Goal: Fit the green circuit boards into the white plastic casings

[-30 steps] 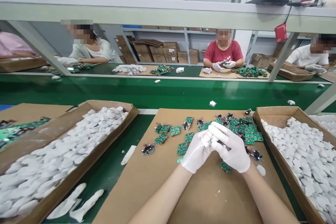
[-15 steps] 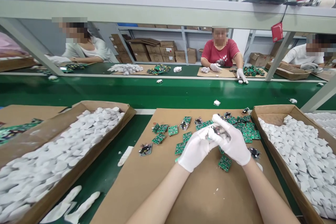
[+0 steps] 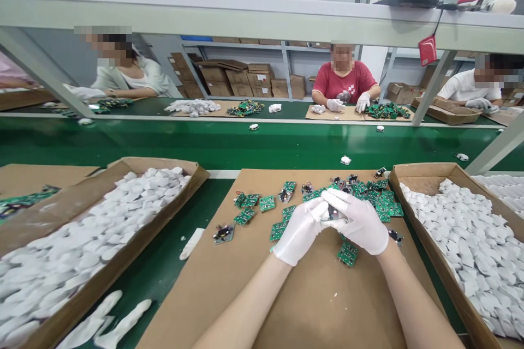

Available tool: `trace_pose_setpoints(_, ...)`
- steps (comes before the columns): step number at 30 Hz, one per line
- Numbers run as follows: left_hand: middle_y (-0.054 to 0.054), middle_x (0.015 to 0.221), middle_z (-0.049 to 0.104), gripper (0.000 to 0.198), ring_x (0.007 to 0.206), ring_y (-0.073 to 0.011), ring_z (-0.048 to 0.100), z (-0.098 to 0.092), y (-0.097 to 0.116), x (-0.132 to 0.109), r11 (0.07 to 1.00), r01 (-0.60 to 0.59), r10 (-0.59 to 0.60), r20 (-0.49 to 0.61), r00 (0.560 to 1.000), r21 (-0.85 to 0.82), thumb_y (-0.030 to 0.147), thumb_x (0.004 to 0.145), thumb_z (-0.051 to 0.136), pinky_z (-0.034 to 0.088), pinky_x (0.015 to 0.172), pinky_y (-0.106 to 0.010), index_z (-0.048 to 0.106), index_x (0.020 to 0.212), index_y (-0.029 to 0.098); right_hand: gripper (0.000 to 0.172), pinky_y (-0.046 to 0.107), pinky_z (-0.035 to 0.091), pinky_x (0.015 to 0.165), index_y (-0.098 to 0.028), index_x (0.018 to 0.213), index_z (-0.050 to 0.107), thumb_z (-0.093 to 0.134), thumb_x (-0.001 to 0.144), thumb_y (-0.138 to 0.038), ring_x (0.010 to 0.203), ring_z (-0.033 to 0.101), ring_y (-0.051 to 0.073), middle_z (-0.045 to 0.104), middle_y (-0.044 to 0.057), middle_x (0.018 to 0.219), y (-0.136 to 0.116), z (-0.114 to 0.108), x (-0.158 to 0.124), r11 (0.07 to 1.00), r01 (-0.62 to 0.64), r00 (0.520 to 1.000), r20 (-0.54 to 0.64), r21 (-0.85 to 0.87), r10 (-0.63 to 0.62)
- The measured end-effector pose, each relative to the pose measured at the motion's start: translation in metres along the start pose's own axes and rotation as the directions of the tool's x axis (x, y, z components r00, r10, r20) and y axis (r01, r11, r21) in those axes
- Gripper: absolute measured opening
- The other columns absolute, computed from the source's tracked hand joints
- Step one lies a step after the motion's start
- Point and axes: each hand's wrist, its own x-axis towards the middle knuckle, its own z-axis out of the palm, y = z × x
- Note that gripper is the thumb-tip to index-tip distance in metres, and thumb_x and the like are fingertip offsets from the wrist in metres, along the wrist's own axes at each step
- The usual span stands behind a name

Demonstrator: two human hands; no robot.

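Note:
My left hand (image 3: 299,229), in a white glove, is closed on the near left side of a small circuit board (image 3: 332,212). From the other side my right hand (image 3: 362,224), also gloved in white, wraps its fingers over the same board. Only a dark bit with small components shows between the fingers; the rest is hidden. Both hands are above a brown cardboard sheet (image 3: 245,283). Around them lie several loose green circuit boards (image 3: 347,254), some with components facing up, the densest heap (image 3: 382,202) behind my right hand.
Cardboard trays full of white padded pieces flank the sheet, one on the left (image 3: 94,229) and one on the right (image 3: 462,240). Beyond runs a green conveyor belt (image 3: 286,144) carrying small white-topped boards (image 3: 345,160). Co-workers sit across it, under a metal shelf (image 3: 245,8).
My right fingers have come down and closed over the board. White-topped boards on the belt have shifted right. The co-worker in red has drawn a hand back from the belt.

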Motion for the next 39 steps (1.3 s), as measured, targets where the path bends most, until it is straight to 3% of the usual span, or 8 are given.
trace_pose_setpoints(13, -0.001, 0.069, 0.057, 0.027, 0.064, -0.0128, 0.051, -0.001, 0.003, 0.000, 0.990, 0.000, 0.002, -0.016, 1.000, 0.143, 0.034, 0.068, 0.082, 0.044, 0.059, -0.026, 0.065, 0.069, 0.012, 0.054, 0.028, 0.059, 0.089, -0.032, 0.129, 0.063, 0.066, 0.079, -0.013, 0.107, 0.068, 0.021, 0.065, 0.001, 0.130, -0.003, 0.003, 0.000, 0.995, 0.043, 0.997, -0.068, 0.085, -0.038)
trace_pose_setpoints(16, -0.001, 0.066, 0.055, 0.032, 0.064, -0.0147, 0.054, -0.003, 0.002, 0.000, 0.999, 0.030, -0.030, 0.020, 0.999, 0.019, 0.042, 0.071, 0.078, 0.046, 0.060, -0.028, 0.062, 0.064, 0.015, 0.049, 0.030, 0.056, 0.094, -0.031, 0.128, 0.064, 0.069, 0.081, -0.019, 0.110, 0.067, 0.022, 0.067, 0.003, 0.126, -0.007, 0.001, 0.001, 0.978, 0.066, 0.986, -0.162, 0.200, -0.033)
trace_pose_setpoints(20, -0.003, 0.071, 0.057, 0.040, 0.074, -0.0201, 0.060, -0.002, 0.000, -0.001, 0.992, 0.026, -0.012, 0.117, 0.993, -0.125, 0.050, 0.072, 0.075, 0.051, 0.067, -0.032, 0.057, 0.058, 0.017, 0.049, 0.030, 0.059, 0.075, -0.029, 0.129, 0.063, 0.073, 0.080, -0.029, 0.081, 0.068, 0.017, 0.066, 0.006, 0.126, -0.012, -0.006, 0.002, 0.904, -0.023, 0.982, -0.158, 0.427, 0.099)
trace_pose_setpoints(23, -0.007, 0.088, 0.063, 0.030, 0.086, -0.0209, 0.062, -0.001, 0.001, -0.001, 0.987, -0.018, 0.042, 0.149, 0.988, -0.160, 0.040, 0.074, 0.076, 0.052, 0.075, -0.033, 0.062, 0.064, 0.016, 0.061, 0.028, 0.054, 0.059, -0.028, 0.133, 0.059, 0.077, 0.075, -0.035, 0.059, 0.054, 0.011, 0.065, 0.007, 0.126, -0.011, -0.014, 0.004, 0.844, -0.153, 0.973, -0.070, 0.514, 0.219)
trace_pose_setpoints(26, -0.006, 0.107, 0.062, 0.026, 0.099, -0.0190, 0.061, -0.002, 0.003, 0.003, 0.959, -0.035, 0.055, 0.064, 0.996, -0.282, 0.034, 0.079, 0.074, 0.051, 0.091, -0.033, 0.062, 0.064, 0.015, 0.061, 0.026, 0.047, 0.051, -0.025, 0.139, 0.054, 0.066, 0.082, -0.043, 0.054, 0.046, 0.010, 0.068, 0.008, 0.112, -0.005, -0.023, 0.005, 0.710, -0.242, 0.939, -0.024, 0.662, 0.343)
trace_pose_setpoints(31, -0.003, 0.107, 0.063, 0.026, 0.100, -0.0170, 0.063, -0.009, 0.006, 0.011, 0.913, -0.048, 0.024, -0.065, 0.998, -0.406, 0.029, 0.077, 0.076, 0.052, 0.094, -0.032, 0.060, 0.062, 0.016, 0.052, 0.027, 0.047, 0.054, -0.020, 0.133, 0.059, 0.036, 0.090, -0.038, 0.057, 0.046, 0.012, 0.066, 0.011, 0.106, 0.005, -0.028, 0.008, 0.314, -0.225, 0.906, 0.079, 0.922, 0.416)
trace_pose_setpoints(36, -0.004, 0.107, 0.064, 0.029, 0.103, -0.0188, 0.063, -0.010, 0.005, 0.012, 0.904, -0.028, -0.006, -0.077, 0.997, -0.427, 0.032, 0.080, 0.073, 0.053, 0.094, -0.033, 0.060, 0.061, 0.015, 0.055, 0.027, 0.051, 0.066, -0.026, 0.120, 0.068, 0.050, 0.069, -0.018, 0.069, 0.054, 0.013, 0.068, 0.005, 0.097, 0.019, -0.014, 0.008, 0.171, -0.237, 0.885, 0.140, 0.956, 0.444)
trace_pose_setpoints(39, -0.004, 0.107, 0.063, 0.028, 0.102, -0.0181, 0.063, -0.008, 0.006, 0.011, 0.911, -0.030, -0.006, -0.086, 0.996, -0.411, 0.031, 0.080, 0.073, 0.052, 0.094, -0.032, 0.060, 0.062, 0.015, 0.049, 0.025, 0.048, 0.059, -0.027, 0.108, 0.073, 0.052, 0.066, -0.014, 0.059, 0.050, 0.010, 0.067, 0.002, 0.085, 0.030, -0.005, 0.007, 0.134, -0.207, 0.872, 0.120, 0.969, 0.474)
